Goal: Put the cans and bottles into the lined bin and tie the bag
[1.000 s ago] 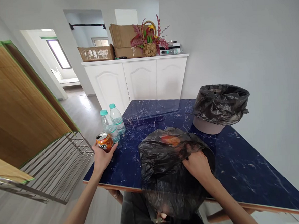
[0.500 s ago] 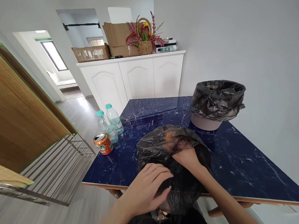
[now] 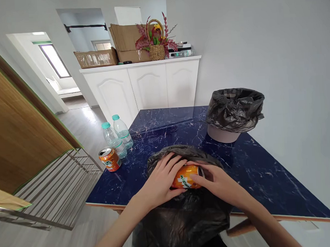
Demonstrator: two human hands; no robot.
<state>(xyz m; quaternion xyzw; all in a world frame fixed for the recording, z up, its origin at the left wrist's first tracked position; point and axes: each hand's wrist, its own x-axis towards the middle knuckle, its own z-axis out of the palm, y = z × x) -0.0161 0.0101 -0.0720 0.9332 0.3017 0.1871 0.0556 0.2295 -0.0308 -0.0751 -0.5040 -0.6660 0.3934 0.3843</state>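
An orange Mirinda can (image 3: 187,177) lies on its side at the mouth of a black plastic bag (image 3: 182,219), near the table's front edge. My right hand (image 3: 213,178) is wrapped round the can's right end, thumb across its front. Around the can's left end curve the fingers of my left hand (image 3: 164,179), with the thumb below it. A second orange can (image 3: 109,159) stands upright at the table's left edge. Just behind it are two clear bottles (image 3: 114,141) (image 3: 122,131) with teal caps.
A bin (image 3: 224,134) lined with a black bag stands at the right of the blue marbled table (image 3: 271,180). Beyond the table, a white cabinet (image 3: 151,87) holds cardboard boxes and a flower basket (image 3: 157,52). At left is a metal rack (image 3: 57,189).
My right hand has come out of the black bag with the orange can. My left hand has moved up from the bag's near side onto the can. The view has shifted slightly.
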